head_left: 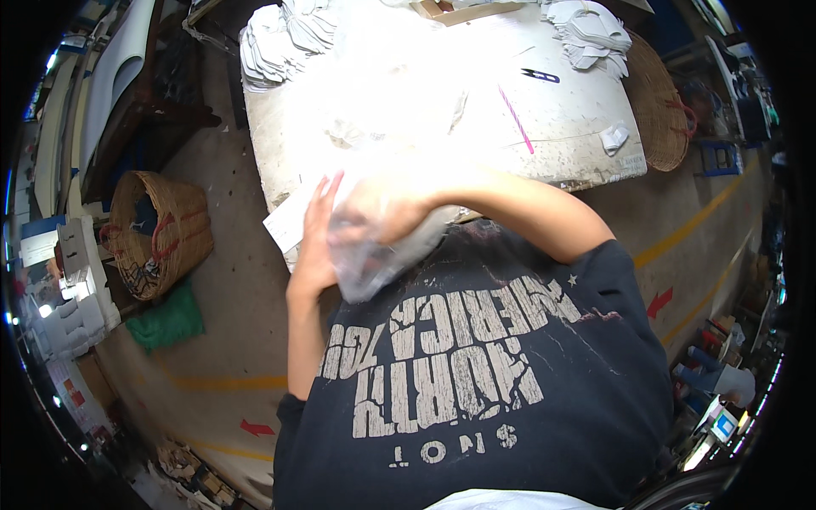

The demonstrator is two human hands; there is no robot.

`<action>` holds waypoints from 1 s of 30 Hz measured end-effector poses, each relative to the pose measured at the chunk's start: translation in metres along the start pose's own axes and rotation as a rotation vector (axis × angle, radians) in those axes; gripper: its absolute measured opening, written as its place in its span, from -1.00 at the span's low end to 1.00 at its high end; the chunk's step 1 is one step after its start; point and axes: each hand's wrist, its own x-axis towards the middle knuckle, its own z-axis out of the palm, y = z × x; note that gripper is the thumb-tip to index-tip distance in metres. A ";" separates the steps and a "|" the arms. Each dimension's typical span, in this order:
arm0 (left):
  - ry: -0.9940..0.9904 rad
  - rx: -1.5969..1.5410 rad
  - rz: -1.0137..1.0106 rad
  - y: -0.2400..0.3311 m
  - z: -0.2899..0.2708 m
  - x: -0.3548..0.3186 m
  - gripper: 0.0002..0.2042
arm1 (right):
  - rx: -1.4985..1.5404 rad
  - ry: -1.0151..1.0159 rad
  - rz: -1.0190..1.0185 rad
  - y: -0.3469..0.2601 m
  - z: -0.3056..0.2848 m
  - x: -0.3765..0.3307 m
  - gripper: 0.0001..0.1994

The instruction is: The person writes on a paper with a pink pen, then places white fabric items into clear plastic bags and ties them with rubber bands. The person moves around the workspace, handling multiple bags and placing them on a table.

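Head view: we hold a clear bag (360, 274) between our left hand (315, 242) and right hand (393, 211), by the worktop (563, 127). Blurred, each grip's width we cannot tell.

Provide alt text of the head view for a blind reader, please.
A person's left hand and right hand handle a clear plastic bag at a white worktable. On it lie thread snips, a pink pen and stacked pale fabric pieces.

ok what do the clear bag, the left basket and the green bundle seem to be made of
Clear bag: likely thin plastic film, glossy, judging by its see-through sheen, though blurred. Left basket: probably wicker, matt tan, with visible weave. Green bundle: perhaps cloth or plastic netting, dull and slumped; too unclear to settle.
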 end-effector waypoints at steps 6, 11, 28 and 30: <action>0.008 -0.065 -0.102 -0.031 0.033 0.046 -0.49 | 0.116 0.210 -0.129 0.012 0.010 0.003 -0.45; 0.212 -0.476 -0.034 0.009 0.023 0.064 -0.79 | 0.190 0.394 -0.134 0.011 -0.029 -0.028 -0.45; 0.196 -0.785 -0.319 0.035 -0.006 0.072 -0.68 | -0.242 0.888 -0.628 0.015 -0.019 -0.046 -0.24; 0.192 -0.780 -0.284 0.045 -0.012 0.074 -0.68 | -0.218 0.859 -0.624 0.012 -0.008 -0.037 -0.22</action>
